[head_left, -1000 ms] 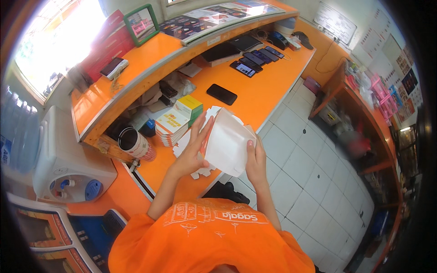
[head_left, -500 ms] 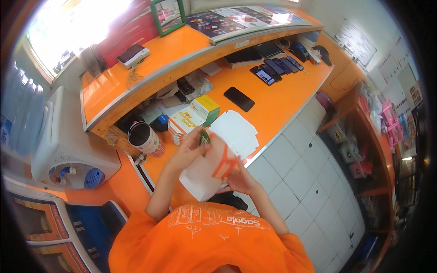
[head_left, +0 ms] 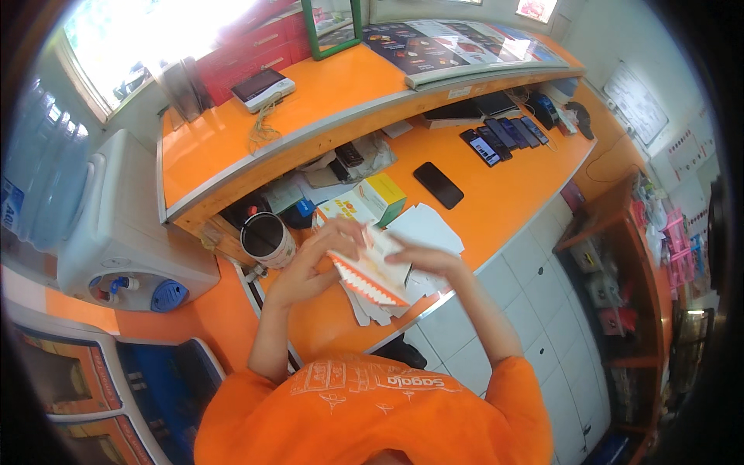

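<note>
Orange laminate covers the counter, which is bordered by a pale tiled floor. Above the counter's near end, a part-folded white paperboard carton with an orange toothed band along one edge is held between both hands. Its left part is gripped by the left hand, with the fingers curled over the upper side. Fingers of the right hand are laid at the inner white face; whether the board is pinched or merely pressed there cannot be told, owing to blur.

The step in hand is judged to be creasing of the panels. For a clean fold, the left grip should be firm but light — thin board is likely to buckle under a hard squeeze. Pressure is best spread along the full crease, and the corners should be squared. Flat white card blanks lie below and just beyond the hands; they should not be brushed, since they may slide. Clearance is also advised from the patterned paper bucket at the left.
</note>
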Tool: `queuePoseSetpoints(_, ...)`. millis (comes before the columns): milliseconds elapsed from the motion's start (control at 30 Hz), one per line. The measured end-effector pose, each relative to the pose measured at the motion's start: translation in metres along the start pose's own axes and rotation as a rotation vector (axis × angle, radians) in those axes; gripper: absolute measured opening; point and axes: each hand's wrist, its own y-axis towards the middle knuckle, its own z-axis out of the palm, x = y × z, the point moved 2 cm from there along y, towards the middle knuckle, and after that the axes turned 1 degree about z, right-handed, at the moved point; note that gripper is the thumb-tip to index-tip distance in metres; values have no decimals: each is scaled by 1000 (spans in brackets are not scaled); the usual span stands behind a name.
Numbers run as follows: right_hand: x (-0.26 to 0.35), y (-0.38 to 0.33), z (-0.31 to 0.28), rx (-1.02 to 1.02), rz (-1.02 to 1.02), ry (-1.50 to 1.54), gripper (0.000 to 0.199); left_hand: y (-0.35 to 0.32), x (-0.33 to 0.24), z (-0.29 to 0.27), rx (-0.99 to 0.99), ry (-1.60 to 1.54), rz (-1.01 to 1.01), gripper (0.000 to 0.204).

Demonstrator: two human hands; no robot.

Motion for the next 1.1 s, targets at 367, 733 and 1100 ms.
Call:
queuePoseSetpoints(367,-22,135,-133,-695,-48,-546,104,-25,138,24,-122,1086,-468,43)
queuePoseSetpoints(733,-31,144,-55,-858,-19,-938,102,-88,194,48,-131,994,-859,40)
queuePoseSetpoints(1100,-63,156,-27,-1002,-1,-1058,109,-120,235,47,-234,922,-797,39)
